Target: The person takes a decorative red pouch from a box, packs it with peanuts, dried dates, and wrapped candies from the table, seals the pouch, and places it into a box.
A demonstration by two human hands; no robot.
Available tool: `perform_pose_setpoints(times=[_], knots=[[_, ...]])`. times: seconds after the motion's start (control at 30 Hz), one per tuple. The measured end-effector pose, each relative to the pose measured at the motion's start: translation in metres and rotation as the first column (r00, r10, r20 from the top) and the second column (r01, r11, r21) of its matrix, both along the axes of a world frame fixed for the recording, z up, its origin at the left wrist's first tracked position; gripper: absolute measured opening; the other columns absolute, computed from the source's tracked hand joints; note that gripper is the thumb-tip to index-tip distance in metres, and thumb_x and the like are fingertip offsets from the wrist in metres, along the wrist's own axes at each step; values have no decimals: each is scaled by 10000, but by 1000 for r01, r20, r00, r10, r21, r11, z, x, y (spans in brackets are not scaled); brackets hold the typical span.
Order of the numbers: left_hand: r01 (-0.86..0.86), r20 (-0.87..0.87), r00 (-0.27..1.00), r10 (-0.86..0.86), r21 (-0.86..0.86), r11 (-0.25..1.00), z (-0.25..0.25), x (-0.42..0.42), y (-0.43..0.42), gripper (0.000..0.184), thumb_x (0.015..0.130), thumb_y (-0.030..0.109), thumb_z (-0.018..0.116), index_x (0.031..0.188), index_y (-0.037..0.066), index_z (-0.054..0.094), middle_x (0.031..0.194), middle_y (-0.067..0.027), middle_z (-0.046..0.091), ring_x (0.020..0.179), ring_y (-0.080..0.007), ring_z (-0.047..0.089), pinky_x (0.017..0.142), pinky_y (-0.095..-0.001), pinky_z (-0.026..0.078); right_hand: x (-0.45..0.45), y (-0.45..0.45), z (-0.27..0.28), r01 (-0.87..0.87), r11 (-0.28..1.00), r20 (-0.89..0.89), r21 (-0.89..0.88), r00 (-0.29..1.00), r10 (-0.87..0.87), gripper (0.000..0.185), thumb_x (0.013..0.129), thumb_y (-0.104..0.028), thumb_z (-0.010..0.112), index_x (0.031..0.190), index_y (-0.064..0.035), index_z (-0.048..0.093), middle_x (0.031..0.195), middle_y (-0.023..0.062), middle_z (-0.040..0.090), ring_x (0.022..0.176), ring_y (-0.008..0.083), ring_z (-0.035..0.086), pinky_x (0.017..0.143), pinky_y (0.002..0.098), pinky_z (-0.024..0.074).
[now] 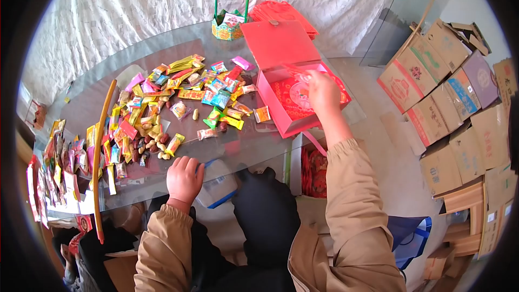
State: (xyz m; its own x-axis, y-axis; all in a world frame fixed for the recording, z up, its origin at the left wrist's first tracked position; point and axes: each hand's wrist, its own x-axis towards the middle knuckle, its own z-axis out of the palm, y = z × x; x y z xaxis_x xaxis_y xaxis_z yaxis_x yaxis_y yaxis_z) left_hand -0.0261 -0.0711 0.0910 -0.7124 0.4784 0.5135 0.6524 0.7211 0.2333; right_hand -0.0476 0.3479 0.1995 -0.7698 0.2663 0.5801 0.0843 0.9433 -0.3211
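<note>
Over an open red gift box (274, 112), my right hand (324, 94) is closed, with a small red packet (298, 72) at its fingertips; its exact kind is unclear. The box's lid (281, 45) is folded back. Inside lies red printed material (294, 95), partly hidden by the hand. At the near edge of the glass table (240, 154), my left hand (185, 179) rests with fingers extended and nothing visible in it. Beyond it spreads a heap of wrapped sweets (220, 99) mixed with peanuts (158, 141) and dark red dates (135, 143).
A small green-handled basket (227, 31) and a stack of red bags (284, 13) stand at the back. A curved wooden strip (104, 157) crosses the left side. Cardboard boxes (454, 113) fill the right. Another person's hand (66, 251) shows lower left.
</note>
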Motion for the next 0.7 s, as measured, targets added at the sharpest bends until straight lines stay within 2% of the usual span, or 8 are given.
perform_pose_setpoints(times=[0.13, 0.3, 0.47, 0.5, 0.57, 0.63, 0.67, 0.7], knots=[[10, 25, 1000, -11, 20, 1000, 4, 2, -1, 161, 823, 173, 730, 819, 77, 601, 769, -94, 565, 744, -322, 589, 641, -445, 482, 21, -38, 31, -250, 942, -413, -222, 900, 141, 205, 988, -77, 571, 1166, -22, 657, 995, 165, 720, 913, 300, 708, 780, 391, 538], [26, -6, 1000, -26, 20, 999, 0, -1, -3, 202, 811, 220, 734, 771, 103, 574, 754, -68, 548, 742, -289, 591, 630, -427, 489, 49, -131, 21, -523, 595, -381, -610, 852, 359, 203, 1043, -90, 527, 1190, 19, 616, 982, 96, 698, 860, 161, 647, 770, 317, 511], [145, 15, 988, -151, 195, 970, 0, -5, -19, 137, 780, 178, 640, 859, 70, 613, 790, -96, 593, 779, -318, 613, 694, -433, 508, 58, -220, -41, -530, 531, -288, -661, 833, 473, 183, 1046, -114, 532, 1115, 22, 632, 914, 103, 686, 848, 153, 633, 772, 317, 500], [147, 74, 982, -171, 260, 954, -6, -7, -25, 181, 864, 200, 627, 925, 29, 640, 885, -136, 661, 838, -350, 641, 736, -406, 525, 59, -229, -47, -528, 524, -273, -669, 829, 488, 184, 1047, -120, 530, 1107, 19, 635, 900, 97, 679, 839, 152, 627, 771, 316, 497], [-127, 449, 885, -119, 480, 868, -14, -7, -32, 328, 1003, 297, 535, 1004, -8, 655, 969, -126, 707, 872, -296, 680, 775, -371, 533, 58, -243, -59, -512, 518, -241, -685, 830, 503, 187, 1049, -132, 527, 1092, 12, 639, 872, 85, 666, 822, 149, 616, 768, 315, 493], [-417, 536, 575, -618, 842, 342, -9, -8, -39, 533, 1079, 439, 407, 1086, -31, 661, 998, -95, 715, 870, -207, 679, 805, -347, 531, 53, -245, -73, -500, 511, -210, -699, 827, 522, 175, 1048, -130, 526, 1069, 1, 641, 840, 71, 648, 794, 140, 600, 742, 319, 490], [-445, 515, 522, -680, 845, 297, 1, -3, -43, 630, 1082, 514, 352, 1136, -31, 664, 1000, -72, 700, 879, -148, 652, 820, -334, 529, 52, -245, -77, -486, 533, -178, -692, 831, 527, 172, 1048, -123, 524, 1070, 5, 637, 852, 73, 658, 804, 140, 611, 745, 321, 495], [-372, 563, 481, -672, 825, 424, 10, -5, -52, 533, 1076, 443, 443, 1154, -38, 661, 1031, -96, 699, 907, -144, 653, 837, -306, 524, 51, -245, -82, -479, 551, -148, -684, 830, 538, 169, 1048, -117, 523, 1071, 8, 634, 863, 74, 669, 815, 139, 622, 748, 322, 501]])
